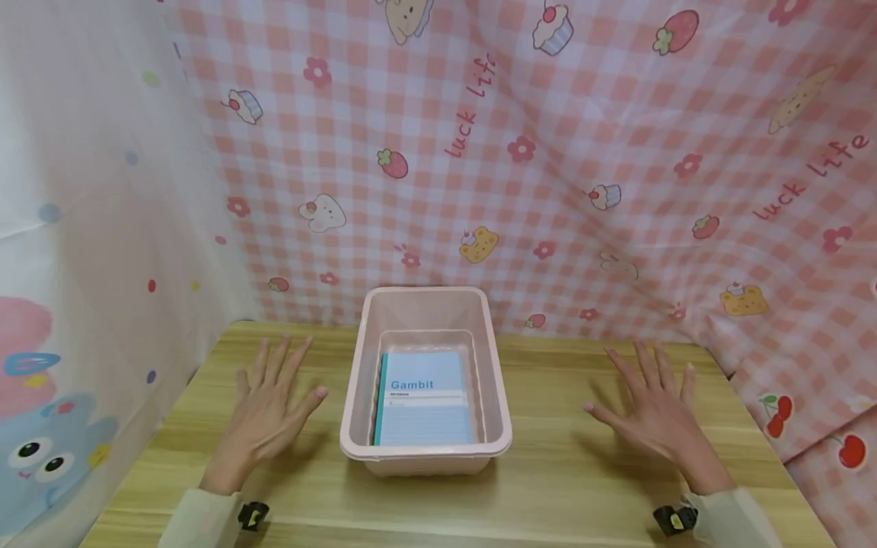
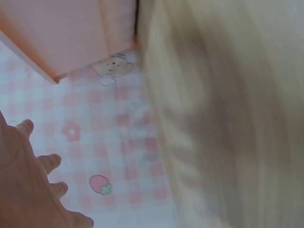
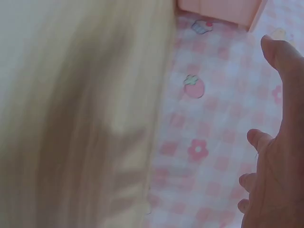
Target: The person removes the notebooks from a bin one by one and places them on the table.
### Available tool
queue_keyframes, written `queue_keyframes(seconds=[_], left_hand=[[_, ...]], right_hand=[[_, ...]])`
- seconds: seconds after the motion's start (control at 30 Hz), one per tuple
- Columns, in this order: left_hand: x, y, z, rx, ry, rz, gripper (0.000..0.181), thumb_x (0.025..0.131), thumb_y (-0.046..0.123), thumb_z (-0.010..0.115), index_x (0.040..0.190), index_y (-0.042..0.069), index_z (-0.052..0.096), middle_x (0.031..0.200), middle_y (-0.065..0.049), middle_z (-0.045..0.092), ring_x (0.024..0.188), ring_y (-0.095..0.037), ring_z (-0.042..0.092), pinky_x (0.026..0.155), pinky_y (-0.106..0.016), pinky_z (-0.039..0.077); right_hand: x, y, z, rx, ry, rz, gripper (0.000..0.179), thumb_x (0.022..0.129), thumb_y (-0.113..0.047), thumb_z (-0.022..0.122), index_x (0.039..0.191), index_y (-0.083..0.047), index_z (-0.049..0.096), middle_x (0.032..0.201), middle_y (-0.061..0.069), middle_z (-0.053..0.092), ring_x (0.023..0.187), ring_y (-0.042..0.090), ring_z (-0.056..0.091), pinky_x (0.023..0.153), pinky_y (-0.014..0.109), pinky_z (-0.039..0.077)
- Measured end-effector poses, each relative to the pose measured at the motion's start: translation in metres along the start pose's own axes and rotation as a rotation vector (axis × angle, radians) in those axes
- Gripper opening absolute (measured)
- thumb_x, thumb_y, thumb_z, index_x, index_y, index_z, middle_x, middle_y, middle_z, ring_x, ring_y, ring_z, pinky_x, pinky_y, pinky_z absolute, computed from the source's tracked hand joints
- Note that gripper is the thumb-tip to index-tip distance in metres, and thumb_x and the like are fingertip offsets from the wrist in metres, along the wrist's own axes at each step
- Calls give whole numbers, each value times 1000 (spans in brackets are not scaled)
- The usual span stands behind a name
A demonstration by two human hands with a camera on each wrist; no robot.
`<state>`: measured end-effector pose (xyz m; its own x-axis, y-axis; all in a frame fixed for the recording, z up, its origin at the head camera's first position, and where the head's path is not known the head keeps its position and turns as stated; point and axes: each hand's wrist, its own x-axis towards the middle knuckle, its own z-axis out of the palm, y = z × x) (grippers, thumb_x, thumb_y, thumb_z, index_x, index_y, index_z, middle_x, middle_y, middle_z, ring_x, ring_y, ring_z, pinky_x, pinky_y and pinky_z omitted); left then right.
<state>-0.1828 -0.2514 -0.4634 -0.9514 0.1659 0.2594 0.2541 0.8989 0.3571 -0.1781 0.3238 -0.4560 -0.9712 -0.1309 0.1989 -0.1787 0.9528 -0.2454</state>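
Note:
A pale pink plastic bin (image 1: 425, 450) stands on the wooden table in the middle of the head view. Flat on its bottom lies a light blue notebook (image 1: 425, 422) with a green spine and the word Gambit on the cover. To the left of the bin is my left hand (image 1: 267, 415), its fingers spread and holding nothing. My right hand (image 1: 654, 418) is spread in the same way, farther off to the bin's right. Both hands are apart from the bin, palms toward the table, and cast shadows on the wood.
The wood-grain table (image 1: 548, 487) reaches back to a pink checked cloth (image 1: 438, 205) hung behind it. A white cloth (image 1: 123, 228) with cartoon prints hangs along the left side. Each wrist wears a small black device near the sleeve.

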Motion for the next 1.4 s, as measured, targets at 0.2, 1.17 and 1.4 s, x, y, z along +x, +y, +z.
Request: queue_keyframes(seconds=[0.2,1.17,1.4], left_hand=[[0,9,-6,-74,47,88,76,103,46,53,165,31,11,173,-12,6,160,-40,-6,109,-85,9],[-23,83,-13,-328,170,564,63,86,29,77,144,21,55,145,0,56,141,-28,44,123,-19,20],[-26,95,-4,-335,195,578,40,85,27,81,122,27,65,121,11,62,123,-15,52,121,-20,26]], right_hand=[[11,-13,-7,11,0,-35,97,90,-69,60,165,-34,10,173,17,-2,158,46,-6,114,78,-12],[69,-87,-44,31,-75,-195,91,90,-76,54,163,-39,15,174,8,0,159,42,2,121,69,-7],[82,-106,-45,27,-110,-219,91,90,-78,53,163,-41,14,174,8,1,160,38,0,123,67,-5]])
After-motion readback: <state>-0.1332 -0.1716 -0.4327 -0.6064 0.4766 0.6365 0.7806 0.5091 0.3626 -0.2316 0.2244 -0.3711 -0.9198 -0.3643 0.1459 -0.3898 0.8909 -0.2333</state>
